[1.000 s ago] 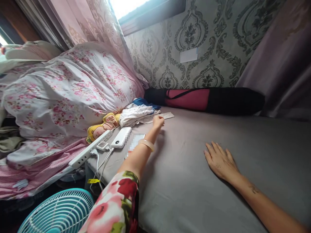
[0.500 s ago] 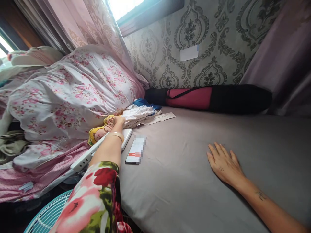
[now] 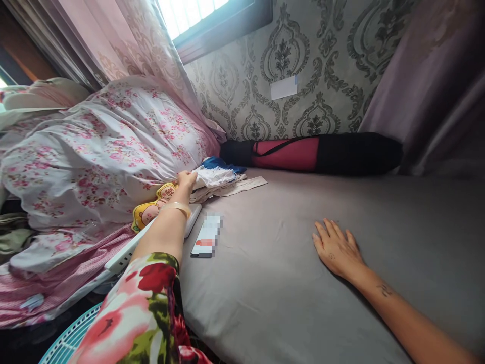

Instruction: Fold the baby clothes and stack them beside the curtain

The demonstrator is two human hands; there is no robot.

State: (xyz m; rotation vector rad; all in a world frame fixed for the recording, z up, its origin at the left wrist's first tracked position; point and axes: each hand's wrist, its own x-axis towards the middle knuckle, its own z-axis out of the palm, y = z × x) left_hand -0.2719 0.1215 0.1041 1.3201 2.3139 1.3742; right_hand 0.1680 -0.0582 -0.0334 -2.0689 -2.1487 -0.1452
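My left hand (image 3: 187,179) is closed on the edge of a white cloth (image 3: 214,177), at the left end of a small pile of folded clothes. A bangle circles that wrist. Just below it lie a yellow cartoon cushion (image 3: 146,212) and a white power strip (image 3: 125,253). A phone (image 3: 206,237) with a lit screen rests on the grey sheet (image 3: 265,283) beside the forearm. My right hand (image 3: 337,247) lies flat on the sheet, palm down, with its fingers spread and nothing held.
A black and red long bag (image 3: 284,153) lies along the patterned wall. On the left are a floral quilt (image 3: 102,146) and pink cloth. A blue garment (image 3: 222,163) sits behind the white one. At the lower left is a turquoise basket (image 3: 71,336).
My left hand has moved slightly up, from beside the yellow cushion to the white cloth's edge. The view has shifted a little to the right. My right hand still lies flat.
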